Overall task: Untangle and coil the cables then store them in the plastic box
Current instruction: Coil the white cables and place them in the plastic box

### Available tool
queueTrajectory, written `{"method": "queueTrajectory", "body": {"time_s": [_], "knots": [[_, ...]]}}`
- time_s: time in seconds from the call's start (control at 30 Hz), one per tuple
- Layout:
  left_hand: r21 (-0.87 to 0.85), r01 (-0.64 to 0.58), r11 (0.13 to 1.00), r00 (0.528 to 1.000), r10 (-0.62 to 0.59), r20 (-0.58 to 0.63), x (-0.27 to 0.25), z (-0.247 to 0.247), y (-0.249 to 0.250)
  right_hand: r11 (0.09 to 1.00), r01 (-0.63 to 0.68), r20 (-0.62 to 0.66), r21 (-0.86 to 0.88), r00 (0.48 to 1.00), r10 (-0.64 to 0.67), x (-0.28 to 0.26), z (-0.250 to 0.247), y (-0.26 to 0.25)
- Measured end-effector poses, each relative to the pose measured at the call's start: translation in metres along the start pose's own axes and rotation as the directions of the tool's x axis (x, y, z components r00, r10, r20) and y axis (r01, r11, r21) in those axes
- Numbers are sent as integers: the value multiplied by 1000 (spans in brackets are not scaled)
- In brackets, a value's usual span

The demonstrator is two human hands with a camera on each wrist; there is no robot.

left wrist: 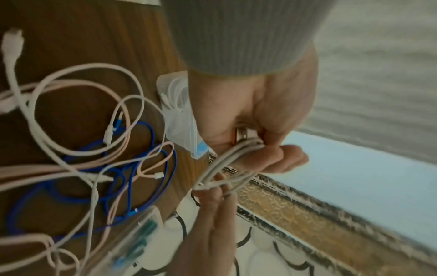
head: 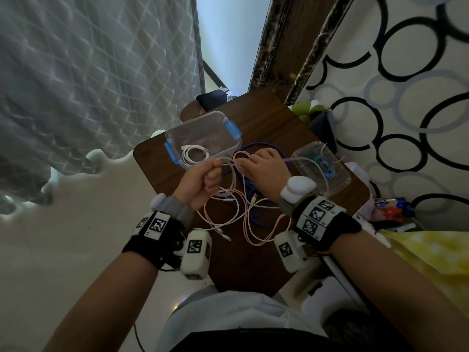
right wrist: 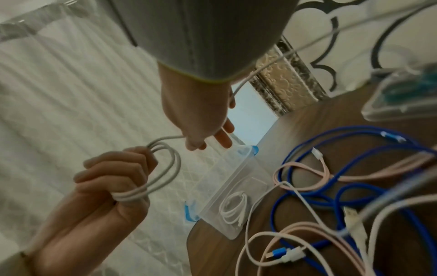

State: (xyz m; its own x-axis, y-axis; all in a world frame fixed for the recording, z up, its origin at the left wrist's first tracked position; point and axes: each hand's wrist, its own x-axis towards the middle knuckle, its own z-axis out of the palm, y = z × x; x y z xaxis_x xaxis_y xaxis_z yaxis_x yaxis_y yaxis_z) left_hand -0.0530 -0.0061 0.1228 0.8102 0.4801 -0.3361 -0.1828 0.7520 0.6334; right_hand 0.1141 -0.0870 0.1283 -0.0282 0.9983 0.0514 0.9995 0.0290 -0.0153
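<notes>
Head view: the left hand [head: 200, 184] is clenched round grey cable loops [head: 228, 162], the right hand [head: 264, 165] pinching the same cable — the plastic box [head: 203, 130] at the tabletop's [head: 266, 118] far-left edge holds a coiled white cable [head: 194, 154]. Left wrist view: fingers [left wrist: 281, 158] grasp the loops. Right wrist view: blue cable [right wrist: 331, 196] and pink cable [right wrist: 307, 168] lie tangled on the tabletop

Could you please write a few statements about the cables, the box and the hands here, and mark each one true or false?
1. The left hand grips a few loops of grey cable. True.
2. The plastic box holds no cable yet. False: a coiled white cable already lies in it.
3. A blue cable lies tangled with pink ones on the table. True.
4. The box's lid is clipped on. False: the box is open; a clear lid lies beside the right hand.
5. The right hand rests idle. False: it pinches the grey cable.
</notes>
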Motion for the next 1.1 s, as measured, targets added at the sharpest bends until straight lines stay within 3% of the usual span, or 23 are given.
{"method": "queueTrajectory", "body": {"time_s": [0.07, 0.13, 0.27, 0.37, 0.47, 0.6, 0.67, 0.7, 0.8, 0.87, 1.0, 1.03, 1.1], "knots": [[-156, -43, 987, 999, 39, -27, 3, -1, 0, 985, -93, 2, 144, 996, 93, 0, 3, -7], [-240, -82, 967, 996, 72, -52, 5, 0, -2, 913, -232, 23, 335, 971, 239, -3, 10, -5], [-282, -135, 950, 989, 111, -98, 10, 6, -9, 645, -479, 165, 595, 859, 485, -15, 29, 1], [-248, -191, 950, 975, 155, -159, 13, 11, -7, 616, -477, 205, 627, 864, 460, -19, 40, -1], [-173, -225, 959, 962, 191, -194, 16, 21, -5, 644, -431, 320, 632, 902, 291, -17, 39, -16], [19, -241, 970, 948, 240, -208, 20, 28, -7, 659, -357, 373, 662, 920, 123, -16, 33, -38], [247, -252, 936, 939, 298, -170, 22, 22, -8, 704, -298, 338, 644, 937, 87, -17, 28, -39], [415, -248, 875, 928, 337, -157, 22, 16, -9, 730, -270, 321, 628, 944, 73, -17, 25, -38], [804, -191, 563, 893, 440, -96, 21, 1, -11, 798, -231, 309, 556, 949, 59, -19, 19, -27], [870, -108, 481, 923, 374, -92, 19, -2, -8, 818, -230, 285, 527, 955, 85, -21, 13, -17], [910, -2, 414, 993, 109, -48, 14, -1, -8, 851, -181, 128, 493, 983, 135, -21, -1, 5], [890, 13, 455, 999, 41, -36, 12, 0, -9, 860, -163, 89, 483, 987, 137, -20, -3, 9], [758, 48, 651, 998, -71, -3, 9, 4, -11, 882, -130, 30, 452, 991, 130, -16, -6, 14]]}}
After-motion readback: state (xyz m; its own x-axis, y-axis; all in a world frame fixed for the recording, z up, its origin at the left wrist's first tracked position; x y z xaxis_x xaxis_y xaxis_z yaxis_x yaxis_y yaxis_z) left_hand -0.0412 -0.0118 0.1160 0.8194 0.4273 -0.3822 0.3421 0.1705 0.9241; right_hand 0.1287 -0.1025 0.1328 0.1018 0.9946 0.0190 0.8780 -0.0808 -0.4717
